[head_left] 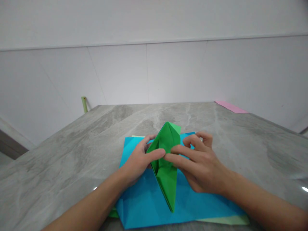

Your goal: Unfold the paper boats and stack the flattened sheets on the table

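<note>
A folded green paper [168,175], long and pointed at its lower end, is held up over a blue sheet of paper [144,208]. My left hand [141,157] grips its left edge, thumb lying across the front and fingers partly hidden behind. From the other side, my right hand [199,160] touches the front near the left thumb with its fingertips. Its remaining fingers are bent and spread apart. A lighter green flap shows at the top right of the folded paper. Whether the right hand pinches a layer is hard to make out.
Beneath the blue sheet, edges of pale green paper [226,220] and darker green paper [113,213] stick out. A pink sheet [232,106] lies at the far right of the grey marbled table [72,154]. Behind stands a white wall [120,73], with a light green object [84,104] at left.
</note>
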Tool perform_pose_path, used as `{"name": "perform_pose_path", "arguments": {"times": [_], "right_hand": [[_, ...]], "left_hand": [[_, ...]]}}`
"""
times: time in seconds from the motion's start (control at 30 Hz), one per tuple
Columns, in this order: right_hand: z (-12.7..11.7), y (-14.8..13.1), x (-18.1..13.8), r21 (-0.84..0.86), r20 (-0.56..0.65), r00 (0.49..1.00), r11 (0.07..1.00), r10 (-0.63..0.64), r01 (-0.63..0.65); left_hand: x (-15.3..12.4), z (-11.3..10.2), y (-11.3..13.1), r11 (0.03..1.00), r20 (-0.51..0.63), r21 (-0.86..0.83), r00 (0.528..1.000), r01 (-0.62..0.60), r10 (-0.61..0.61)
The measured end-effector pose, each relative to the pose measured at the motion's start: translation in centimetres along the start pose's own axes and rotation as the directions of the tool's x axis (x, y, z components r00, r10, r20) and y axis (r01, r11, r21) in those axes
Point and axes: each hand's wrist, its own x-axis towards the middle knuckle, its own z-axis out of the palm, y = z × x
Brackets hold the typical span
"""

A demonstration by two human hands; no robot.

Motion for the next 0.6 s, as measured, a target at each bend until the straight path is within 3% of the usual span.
{"name": "perform_pose_path", "arguments": {"times": [0.13,0.27,0.37,0.5,0.6], "right_hand": [[0.4,-0.8,0.1,-0.026,0.065,0.997,0.999,-0.037,0.039],[0.2,-0.6,0.0,-0.064,-0.152,0.986,0.995,0.065,-0.075],[-0.2,0.1,-0.3,0.014,-0.257,0.954,0.988,0.154,-0.156],[-0.4,1.1,-0.7,0.168,-0.22,0.955,0.972,0.198,-0.163],[-0.2,1.3,-0.7,0.207,-0.146,0.952,0.95,0.268,-0.236]], "left_hand": [[0.1,0.1,-0.4,0.98,-0.068,0.183,0.993,-0.083,0.096],[0.2,0.0,-0.4,0.996,-0.072,0.061,0.996,-0.057,0.062],[0.2,0.0,0.0,0.999,-0.089,-0.05,0.996,-0.016,0.011],[0.1,-0.1,0.5,0.987,-0.087,-0.157,0.996,-0.025,0.012],[0.2,-0.4,0.4,0.988,-0.098,-0.138,0.994,-0.064,0.051]]}}
